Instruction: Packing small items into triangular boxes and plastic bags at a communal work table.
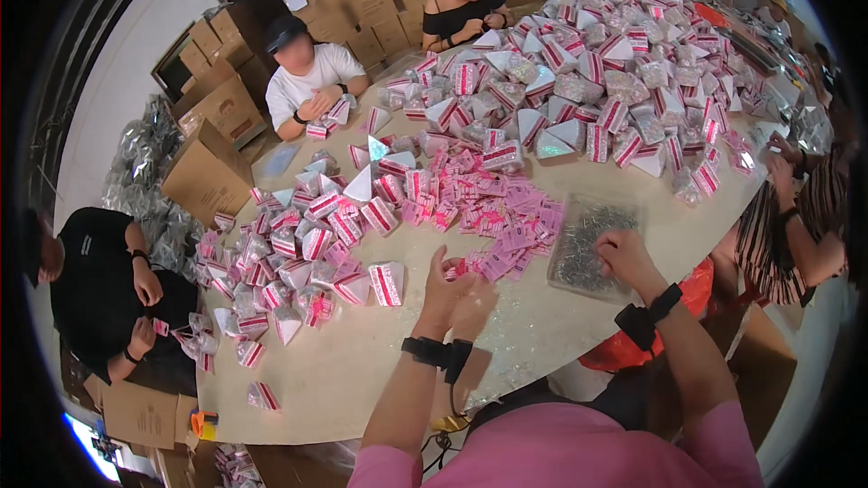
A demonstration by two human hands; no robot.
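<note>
My left hand is at the near edge of a heap of small pink printed cards. Its fingers curl, and a bit of pink card shows between thumb and fingers. Over a clear shallow tray of small metal pieces, perhaps pins or hooks, my right hand is closed in a pinch. Whatever is between those fingertips is too small to make out. Both wrists wear black bands. Left of my left hand lies a clear pack with a pink-and-white striped band.
A large mound of similar packs covers the table's far right; a smaller heap lies left. Several people sit around the table, one in a white shirt. Cardboard boxes and silvery bags stand left.
</note>
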